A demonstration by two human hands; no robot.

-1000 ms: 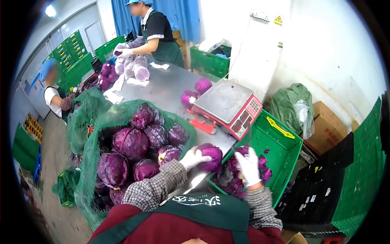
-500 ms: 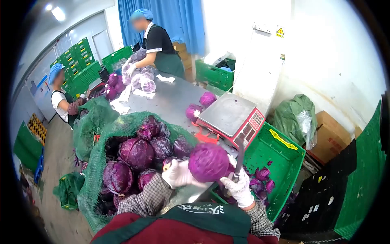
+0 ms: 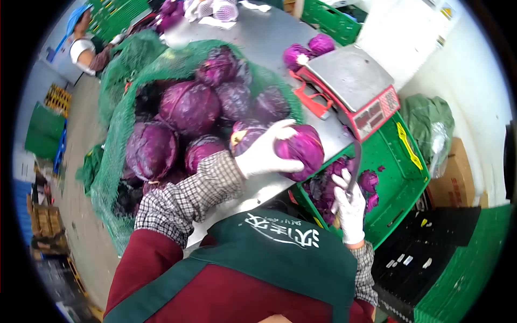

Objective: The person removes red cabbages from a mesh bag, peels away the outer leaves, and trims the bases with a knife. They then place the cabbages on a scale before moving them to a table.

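My left hand [image 3: 267,152], in a white glove, is wrapped round a trimmed purple cabbage [image 3: 305,153] at the table's near edge. My gloved right hand [image 3: 349,209] grips a knife [image 3: 355,168], its dark curved blade pointing up; the fingers hide most of the handle. That hand is over the near side of a green crate [image 3: 396,212], apart from the cabbage. Beside my left arm, a green mesh sack [image 3: 110,177] lies open, with several larger purple cabbages [image 3: 190,107] inside.
A red-framed scale [image 3: 353,78] stands at the table's right edge, with two cabbages [image 3: 321,44] and a red plastic object [image 3: 311,97] beside it. Cut purple leaves [image 3: 369,181] lie in the crate. A co-worker [image 3: 83,46] stands at the far left.
My right hand has come away from the cabbage and moved down to the right with the knife. My left hand now holds the cabbage alone. The view has shifted downward.
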